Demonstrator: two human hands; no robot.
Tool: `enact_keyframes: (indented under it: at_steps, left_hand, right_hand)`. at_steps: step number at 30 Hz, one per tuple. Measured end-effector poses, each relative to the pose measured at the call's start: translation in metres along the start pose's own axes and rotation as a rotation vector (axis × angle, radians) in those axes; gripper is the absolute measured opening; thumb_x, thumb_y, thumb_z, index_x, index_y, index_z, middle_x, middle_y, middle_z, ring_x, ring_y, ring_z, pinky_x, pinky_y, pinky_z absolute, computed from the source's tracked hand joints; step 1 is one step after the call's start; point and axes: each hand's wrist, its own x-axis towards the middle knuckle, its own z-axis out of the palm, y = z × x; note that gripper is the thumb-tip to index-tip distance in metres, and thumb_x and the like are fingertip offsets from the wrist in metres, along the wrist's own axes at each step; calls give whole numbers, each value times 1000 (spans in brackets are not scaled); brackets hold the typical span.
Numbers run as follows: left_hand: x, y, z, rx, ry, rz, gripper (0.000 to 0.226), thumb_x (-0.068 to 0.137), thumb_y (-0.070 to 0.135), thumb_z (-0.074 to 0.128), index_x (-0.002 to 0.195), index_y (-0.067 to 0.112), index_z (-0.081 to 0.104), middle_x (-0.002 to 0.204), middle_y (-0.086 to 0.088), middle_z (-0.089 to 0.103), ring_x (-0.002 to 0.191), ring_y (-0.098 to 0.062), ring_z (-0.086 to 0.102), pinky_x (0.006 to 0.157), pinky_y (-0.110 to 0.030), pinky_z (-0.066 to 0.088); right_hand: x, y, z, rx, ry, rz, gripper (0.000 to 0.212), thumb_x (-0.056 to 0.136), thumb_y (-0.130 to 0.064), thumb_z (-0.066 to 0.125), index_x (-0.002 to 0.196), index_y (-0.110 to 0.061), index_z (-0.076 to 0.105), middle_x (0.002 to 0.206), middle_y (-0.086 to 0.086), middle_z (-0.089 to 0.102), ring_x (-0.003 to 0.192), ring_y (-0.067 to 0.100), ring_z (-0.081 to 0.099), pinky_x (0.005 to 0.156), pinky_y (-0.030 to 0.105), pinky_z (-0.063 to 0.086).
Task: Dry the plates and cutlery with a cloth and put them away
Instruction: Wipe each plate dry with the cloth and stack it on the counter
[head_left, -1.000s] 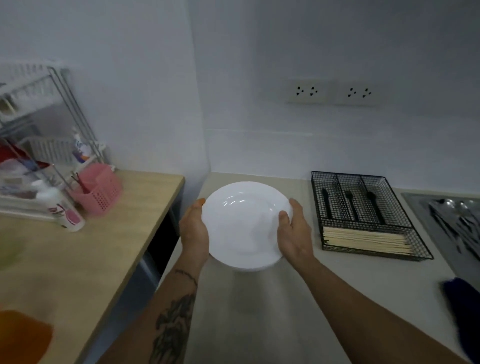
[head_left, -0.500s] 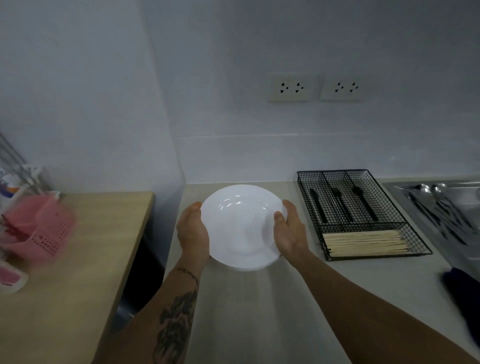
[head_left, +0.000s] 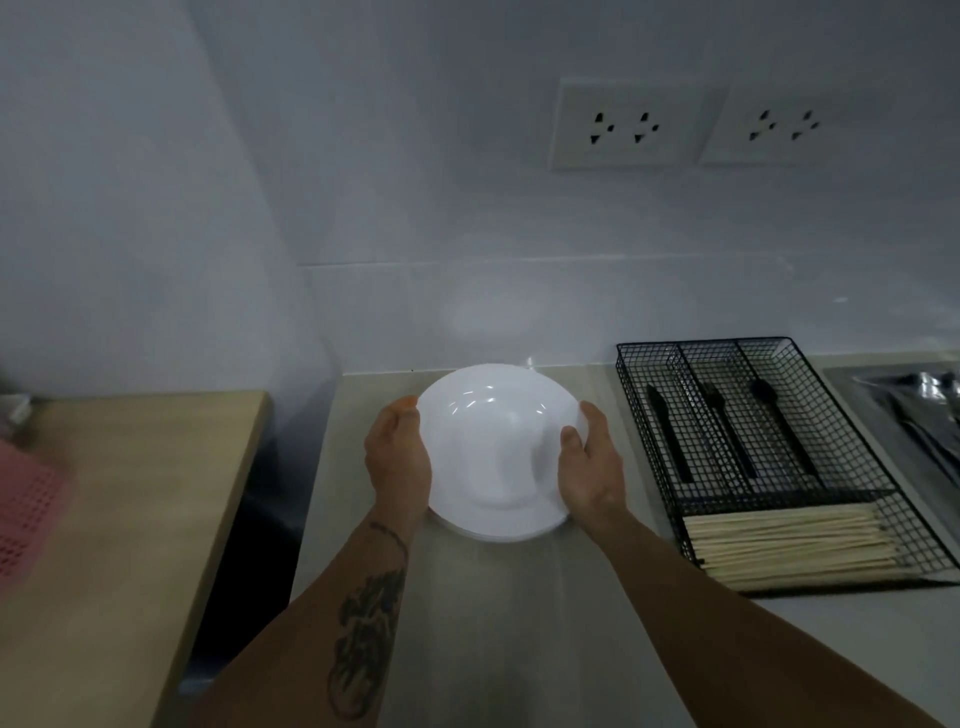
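Head view: white plates (head_left: 493, 447) gripped between left hand (head_left: 397, 457) and right hand (head_left: 592, 467).

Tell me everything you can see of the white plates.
The white plates form a small stack of round, glossy dishes, with rims showing beneath the top one at the near edge. The top plate has a shallow well and a wide rim and looks clean. The stack sits low over the grey counter, near the back wall; whether it rests there cannot be told. The left hand and right hand grip opposite sides.
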Motion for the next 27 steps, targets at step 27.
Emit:
enact_keyframes:
  at_steps: [27]
  left_hand:
    - [-78,46,-33,120,-108,66,37,93,16,56,130,16,59,124,-2,59,107,-22,52,91,-32,40]
  right_hand:
    - [-56,-8,-76,-78,-189,-20,64,97,-31,47,153,-23,17,154,8,30,140,28,32,112,43,29]
